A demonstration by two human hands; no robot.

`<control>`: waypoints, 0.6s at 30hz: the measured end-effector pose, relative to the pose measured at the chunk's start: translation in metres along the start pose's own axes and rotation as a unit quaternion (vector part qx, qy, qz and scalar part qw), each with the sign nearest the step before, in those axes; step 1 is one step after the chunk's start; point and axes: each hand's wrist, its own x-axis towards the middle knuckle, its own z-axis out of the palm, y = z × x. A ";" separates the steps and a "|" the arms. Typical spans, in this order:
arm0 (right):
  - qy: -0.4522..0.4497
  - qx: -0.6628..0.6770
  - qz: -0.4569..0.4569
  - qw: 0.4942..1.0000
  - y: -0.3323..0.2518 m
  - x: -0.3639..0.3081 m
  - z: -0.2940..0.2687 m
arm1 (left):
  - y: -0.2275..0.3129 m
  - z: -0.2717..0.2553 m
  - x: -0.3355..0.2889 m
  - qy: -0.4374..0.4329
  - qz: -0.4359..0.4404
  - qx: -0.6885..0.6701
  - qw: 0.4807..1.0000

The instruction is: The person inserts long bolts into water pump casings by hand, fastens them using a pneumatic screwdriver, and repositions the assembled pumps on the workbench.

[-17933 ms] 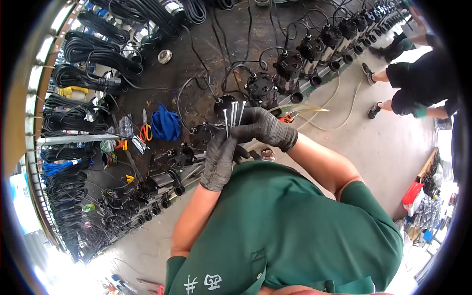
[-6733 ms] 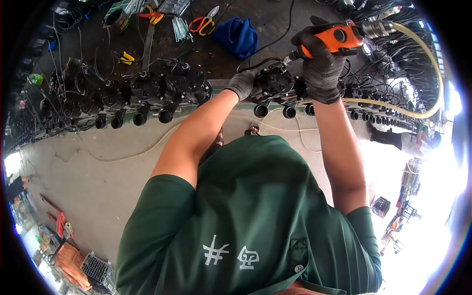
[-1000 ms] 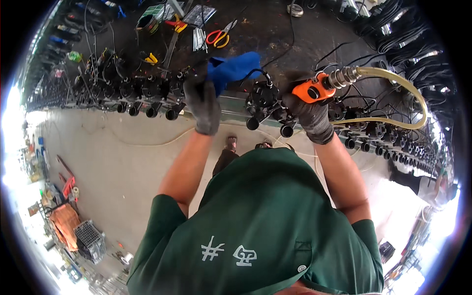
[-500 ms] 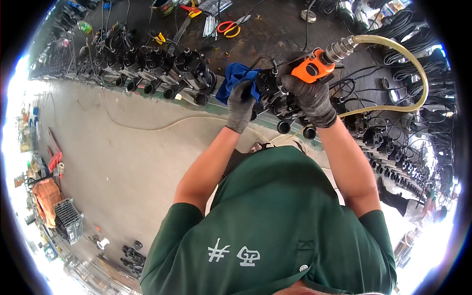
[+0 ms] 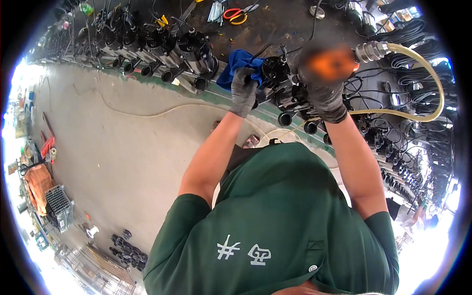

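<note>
My left hand, in a grey glove, is closed on a bunched blue cloth. The cloth lies against the left side of a black-topped pump with a cable looping from its top. Just right of that pump, my gloved right hand grips an orange air tool, whose outline is blurred. A metal coupling joins the tool to a yellowish hose. The tool's working end is hidden.
Several more pumps line the bench edge to the left, others to the right. Red-handled scissors and metal rods lie on the dark bench. Coiled black cables fill the far right. Another hose trails over the floor.
My right hand has moved right with the orange air tool, away from the pump top. My left hand remains on the cloth. The whole view has shifted slightly.
</note>
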 end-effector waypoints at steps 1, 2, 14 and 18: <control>-0.014 -0.016 -0.003 1.000 0.001 0.001 -0.004 | 0.009 0.005 0.003 0.002 0.069 0.126 0.990; -0.015 -0.016 0.001 1.000 0.006 0.000 -0.010 | 0.017 0.009 0.005 0.003 0.137 0.250 0.958; -0.056 -0.204 -0.074 0.974 0.018 0.004 -0.022 | 0.015 0.029 0.007 0.180 -0.098 -0.142 0.969; -0.055 -0.100 -0.063 0.991 0.018 0.003 -0.022 | -0.015 -0.001 0.001 0.202 -0.089 0.058 0.973</control>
